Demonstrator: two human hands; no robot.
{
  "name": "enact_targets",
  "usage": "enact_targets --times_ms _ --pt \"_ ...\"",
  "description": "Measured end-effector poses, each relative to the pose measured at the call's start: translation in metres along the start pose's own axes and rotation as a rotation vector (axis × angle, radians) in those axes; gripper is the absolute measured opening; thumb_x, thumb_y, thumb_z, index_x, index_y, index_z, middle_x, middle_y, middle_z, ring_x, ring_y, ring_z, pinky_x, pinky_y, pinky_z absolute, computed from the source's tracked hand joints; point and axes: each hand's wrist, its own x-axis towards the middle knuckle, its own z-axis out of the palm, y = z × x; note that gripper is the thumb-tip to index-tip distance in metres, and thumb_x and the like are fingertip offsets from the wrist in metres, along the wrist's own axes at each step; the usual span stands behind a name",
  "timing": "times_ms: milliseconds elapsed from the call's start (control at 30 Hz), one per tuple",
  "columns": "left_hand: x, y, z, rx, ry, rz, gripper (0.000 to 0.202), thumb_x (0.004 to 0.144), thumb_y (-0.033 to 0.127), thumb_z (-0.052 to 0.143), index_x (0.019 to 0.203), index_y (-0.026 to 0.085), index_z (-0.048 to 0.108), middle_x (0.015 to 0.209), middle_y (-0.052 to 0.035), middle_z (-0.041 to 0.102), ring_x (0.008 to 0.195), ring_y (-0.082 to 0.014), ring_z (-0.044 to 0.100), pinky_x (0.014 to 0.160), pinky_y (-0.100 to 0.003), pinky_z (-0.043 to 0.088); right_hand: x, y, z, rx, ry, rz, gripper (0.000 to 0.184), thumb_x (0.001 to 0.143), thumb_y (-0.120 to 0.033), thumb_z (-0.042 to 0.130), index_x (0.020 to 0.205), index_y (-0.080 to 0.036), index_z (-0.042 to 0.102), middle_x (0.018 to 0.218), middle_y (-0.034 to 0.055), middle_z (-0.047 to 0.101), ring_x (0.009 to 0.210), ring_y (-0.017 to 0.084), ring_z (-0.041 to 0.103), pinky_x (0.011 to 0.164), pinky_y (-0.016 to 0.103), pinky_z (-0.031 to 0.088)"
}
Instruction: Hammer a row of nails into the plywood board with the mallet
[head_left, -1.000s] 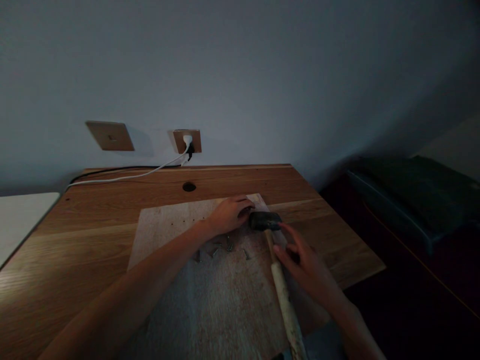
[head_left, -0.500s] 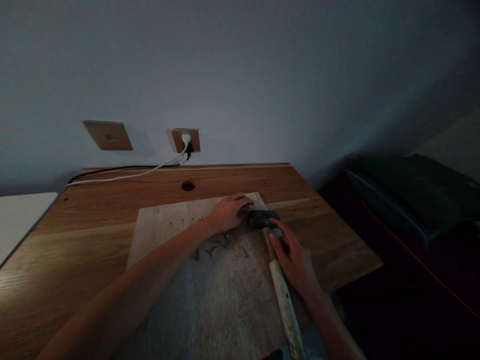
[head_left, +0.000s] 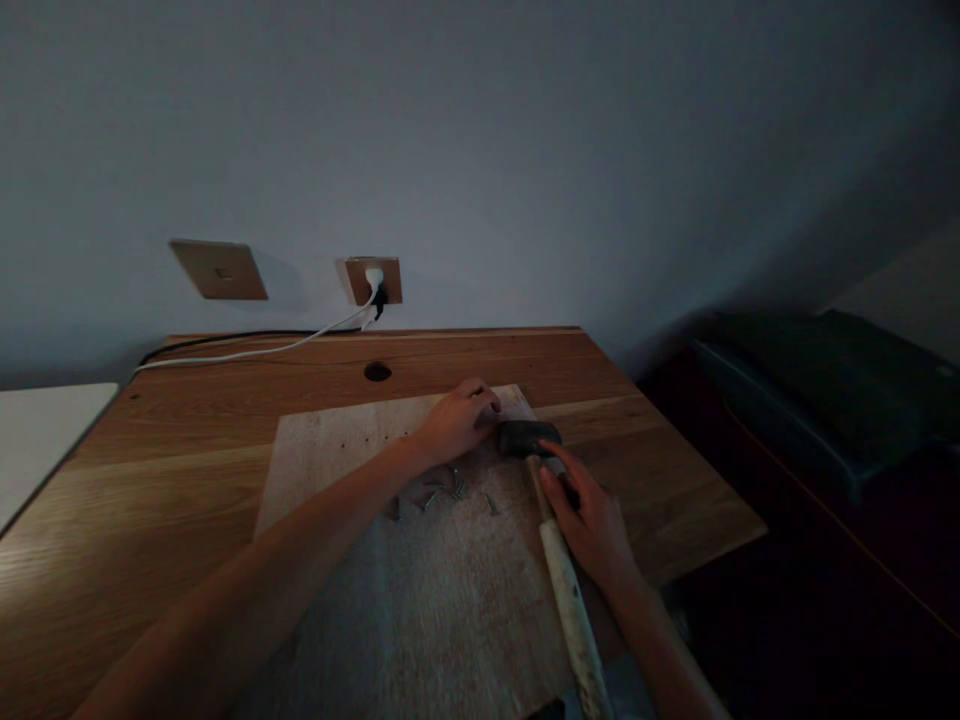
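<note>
My left hand is over the far right part of a pale wooden board. Its fingers are curled together, and whatever they pinch is hidden. Close to its fingertips lies the dark head of a mallet. My right hand grips the mallet near the head, thumb by the neck and index finger against the head. The mallet's white-wrapped handle runs back toward me. Several loose screws lie on the board just below my left hand, one screw apart to the right.
The board rests on a wooden desk against a grey wall. A row of small dark holes marks the board's far side. Cables run along the desk's back to a wall socket. A dark cushion-like thing is at right.
My left hand has shifted very slightly, its fingers a little higher. My right hand and the mallet have hardly moved.
</note>
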Motion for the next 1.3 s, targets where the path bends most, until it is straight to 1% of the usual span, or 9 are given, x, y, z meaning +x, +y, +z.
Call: enact_targets --times_ms 200,333,533,700,833,933,1000,1167,1300 --pt "0.0007 -0.0002 -0.0003 0.009 0.014 -0.010 0.015 0.088 0.011 0.069 0.101 0.019 0.068 0.114 -0.0078 0.064 0.108 -0.0249 0.065 0.099 -0.040 0.055 -0.0001 -0.0017 -0.0011 0.000 0.001 0.001 0.042 0.106 -0.041 0.048 0.140 -0.022 0.063 0.117 0.0090 0.082 0.102 0.026 0.080 0.086 0.034 0.063" --pt "0.0014 0.0004 -0.0008 0.035 0.005 -0.017 0.013 0.090 0.011 0.068 0.101 0.019 0.069 0.114 -0.0086 0.065 0.110 -0.0260 0.064 0.100 -0.042 0.054 -0.0005 -0.0028 -0.0019 -0.006 -0.006 0.018 0.044 0.106 -0.042 0.047 0.141 -0.021 0.063 0.109 0.0089 0.084 0.095 0.026 0.081 0.082 0.035 0.062" --pt "0.0010 0.0007 -0.0013 0.053 -0.003 -0.001 0.014 0.093 0.013 0.064 0.103 0.019 0.071 0.114 -0.0098 0.066 0.111 -0.0269 0.064 0.100 -0.044 0.054 -0.0002 -0.0008 -0.0003 0.003 0.002 0.004 0.043 0.106 -0.042 0.048 0.139 -0.021 0.063 0.115 0.0102 0.082 0.097 0.026 0.080 0.086 0.036 0.062" --pt "0.0005 0.0009 -0.0013 0.052 -0.009 0.001 0.019 0.090 0.012 0.063 0.105 0.021 0.072 0.115 -0.0088 0.066 0.112 -0.0266 0.064 0.100 -0.044 0.054 -0.0006 -0.0001 -0.0001 -0.022 0.014 -0.004 0.042 0.106 -0.042 0.048 0.139 -0.023 0.064 0.111 0.0090 0.082 0.093 0.026 0.080 0.086 0.036 0.063" --pt "0.0005 0.0022 -0.0017 0.048 -0.007 0.001 0.018 0.091 0.014 0.064 0.106 0.021 0.071 0.115 -0.0088 0.066 0.113 -0.0271 0.064 0.100 -0.045 0.054 -0.0010 -0.0015 -0.0007 -0.031 0.018 -0.011 0.041 0.106 -0.041 0.048 0.139 -0.024 0.064 0.108 0.0075 0.083 0.089 0.025 0.080 0.083 0.035 0.063" --pt "0.0009 0.0023 -0.0017 0.048 -0.004 -0.009 0.023 0.089 0.014 0.067 0.110 0.021 0.069 0.117 -0.0092 0.066 0.115 -0.0279 0.064 0.102 -0.046 0.054 -0.0010 -0.0021 -0.0012 -0.023 0.013 -0.005 0.041 0.106 -0.040 0.048 0.140 -0.024 0.064 0.103 0.0064 0.083 0.087 0.024 0.080 0.080 0.034 0.063" --pt "0.0013 0.0017 -0.0015 0.052 -0.001 -0.021 0.022 0.088 0.013 0.068 0.109 0.020 0.069 0.117 -0.0090 0.066 0.115 -0.0278 0.063 0.102 -0.046 0.053 -0.0010 -0.0020 -0.0014 -0.016 0.007 0.001 0.041 0.106 -0.040 0.048 0.140 -0.023 0.064 0.102 0.0064 0.083 0.087 0.024 0.080 0.079 0.033 0.063" --pt "0.0016 0.0013 -0.0015 0.051 -0.006 -0.026 0.014 0.091 0.012 0.065 0.102 0.020 0.071 0.113 -0.0089 0.066 0.112 -0.0270 0.064 0.101 -0.045 0.054 -0.0011 -0.0017 -0.0010 0.000 0.014 0.000 0.041 0.105 -0.040 0.049 0.139 -0.021 0.064 0.109 0.0089 0.083 0.093 0.024 0.080 0.082 0.033 0.062" --pt "0.0008 0.0032 -0.0023 0.043 -0.013 -0.002 0.019 0.091 0.013 0.064 0.105 0.020 0.073 0.115 -0.0089 0.067 0.113 -0.0267 0.064 0.101 -0.044 0.054 -0.0006 -0.0032 -0.0014 0.011 0.009 0.001 0.041 0.105 -0.040 0.049 0.139 -0.022 0.064 0.108 0.0090 0.083 0.092 0.025 0.080 0.083 0.035 0.061"
